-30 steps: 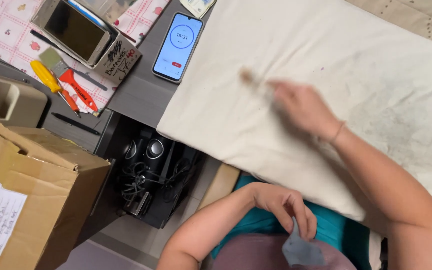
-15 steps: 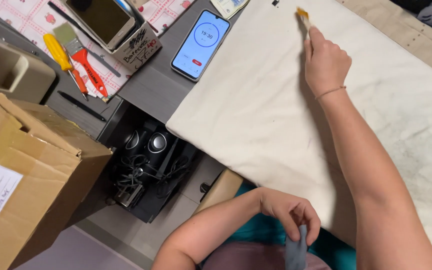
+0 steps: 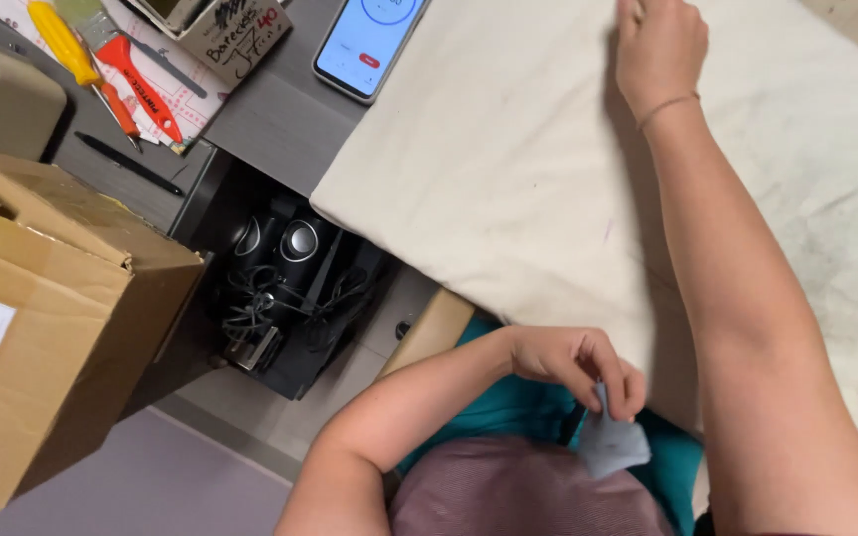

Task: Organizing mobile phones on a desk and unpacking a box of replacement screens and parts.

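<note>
Cloth: cream sheet [image 3: 508, 169] spread over the counter [image 3: 280, 119], faintly soiled at right.
Right hand [image 3: 659, 45]: on the cloth's far part, fingers curled; what they grip, cannot tell.
Left hand [image 3: 578, 365]: at the lap, fingers pinching a small grey scrap [image 3: 613, 445].
Nearby: phone [image 3: 369, 45], cardboard box [image 3: 42, 328].

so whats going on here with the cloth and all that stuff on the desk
A person sits at a grey desk with a large cream cloth spread over it. Their right hand reaches to the far edge of the cloth; whatever it grips runs out of view. The left hand pinches a small grey rag near the lap. A phone, screwdriver and cardboard box sit to the left.
</note>
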